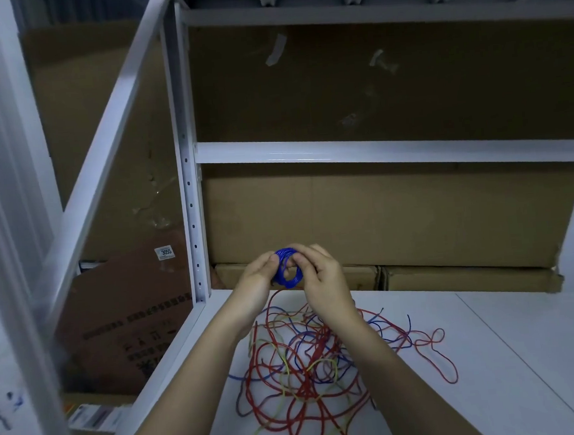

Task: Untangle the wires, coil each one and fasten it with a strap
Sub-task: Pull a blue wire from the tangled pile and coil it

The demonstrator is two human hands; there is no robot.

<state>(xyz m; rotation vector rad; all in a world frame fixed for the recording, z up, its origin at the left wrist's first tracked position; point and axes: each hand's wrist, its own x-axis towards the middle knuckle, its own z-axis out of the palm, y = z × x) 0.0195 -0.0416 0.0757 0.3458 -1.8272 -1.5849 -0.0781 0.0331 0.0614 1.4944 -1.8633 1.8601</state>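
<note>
Looking down, we have the tangle of wires (311, 363) nearest us on the white shelf (512, 354): red, blue and yellow strands looped over each other with no single long axis, spreading from the shelf's left edge toward the middle, one red loop (433, 346) trailing out to the right. Open shelf surface lies right of the tangle; on the left the pile sits near the shelf's front-left rim, beside the upright post (191, 197). Both our forearms reach forward over the tangle, converging. Above its far side our left hand (257, 277) and right hand (321, 276) hold a small blue coil (287, 268) between them, raised off the shelf. The coil stands roughly upright, its opening facing us, and a red strand hangs below it into the pile. Left hand: fingers curled, thumb pinching the coil's left side. Right hand: fingers curled round the coil's right side and over its top, fingertips at the opening. We cannot tell whether a strap is on it. Beyond the hands, cardboard boxes (454, 272) line the back of the shelf, with a crossbar (376, 150) above them.
</note>
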